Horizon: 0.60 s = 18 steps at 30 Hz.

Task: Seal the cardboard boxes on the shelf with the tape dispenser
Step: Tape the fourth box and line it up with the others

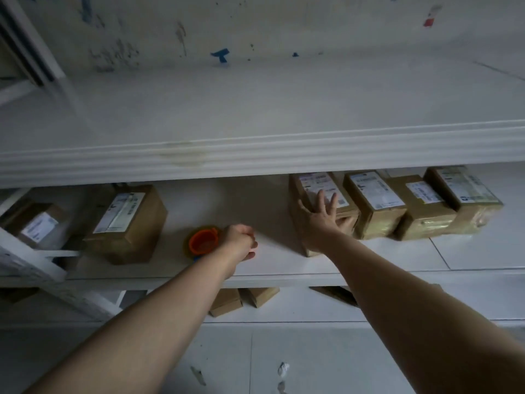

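Observation:
On the white middle shelf (270, 268) my left hand (240, 241) grips the tape dispenser (203, 241), whose orange reel and tape roll show just left of my fist. My right hand (322, 216) lies with spread fingers on the top and near edge of a labelled cardboard box (309, 191). Three more labelled boxes stand in a row to its right: one (375, 204), another (423, 209) and the last (466, 194). Further boxes stand at the left, one (127, 223) near the dispenser and one (37, 223) at the far left.
An upper white shelf (255, 155) overhangs the row of boxes. Below the middle shelf, small boxes (244, 300) show on a lower level. A slanted white frame bar (34, 263) crosses the left side. A marked white wall (255, 29) is behind.

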### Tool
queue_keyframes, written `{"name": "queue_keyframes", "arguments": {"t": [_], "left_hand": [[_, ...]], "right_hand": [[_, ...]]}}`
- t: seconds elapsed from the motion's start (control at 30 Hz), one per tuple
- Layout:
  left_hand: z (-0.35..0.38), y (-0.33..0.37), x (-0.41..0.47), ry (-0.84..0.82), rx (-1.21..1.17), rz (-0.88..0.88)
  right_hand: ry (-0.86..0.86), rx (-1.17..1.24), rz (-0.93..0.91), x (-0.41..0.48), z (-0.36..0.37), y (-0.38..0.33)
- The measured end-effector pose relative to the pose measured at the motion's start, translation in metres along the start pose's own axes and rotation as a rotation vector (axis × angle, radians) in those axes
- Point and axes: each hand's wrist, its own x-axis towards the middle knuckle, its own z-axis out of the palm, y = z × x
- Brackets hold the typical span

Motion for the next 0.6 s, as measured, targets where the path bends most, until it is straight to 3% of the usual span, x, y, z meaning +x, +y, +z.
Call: {"name": "queue_keyframes", "arguments": {"t": [0.1,0.17,0.37,0.6], "left_hand": [[-0.041,-0.007,0.006,0.090,0.039,0.013],[-0.069,-0.012,0.010,0.168,0.038,0.012],[-0.146,-0.030,0.014,0.297,0.139,0.033],[-0.200,-0.043,0.026,0.251,0.305,0.062]], "right_hand": [[0.120,-0.102,-0.022,0.000,0.008,-0.035],[0.175,-0.142,-0.149,-0.004,0.021,-0.061],[-0.045,-0.149,-0.505,0.000,0.077,-0.127],[-0.096,-0.100,-0.453,0.004,0.114,-0.186]]}}
